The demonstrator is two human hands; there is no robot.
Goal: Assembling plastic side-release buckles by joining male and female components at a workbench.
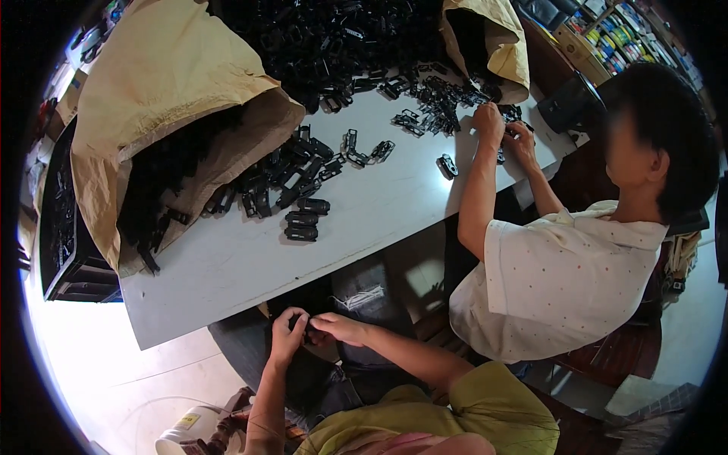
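A long grey table (pixel 227 265) is taking up the middle of the view, and a big tan paper sack (pixel 163 83) is lying on its left part, spilling black plastic parts toward the centre. A second tan sack (pixel 497 38) is sitting at the far right end, with a wide heap of black parts (pixel 326 38) spreading between the two. A co-worker in a pale dotted shirt (pixel 561 280) is sitting at the right side, both hands working among the loose clips (pixel 436 102) near the far edge. A few black pieces (pixel 303 220) are lying stacked near the table's middle, apart from the sack's spill. Below the table's near edge, the person's left hand (pixel 287 337) is curling its fingers closed around a small black part (pixel 302 327), holding it over the lap, and the right hand (pixel 337 327) is pinching the same part from the other side, fingertips meeting the left hand's.
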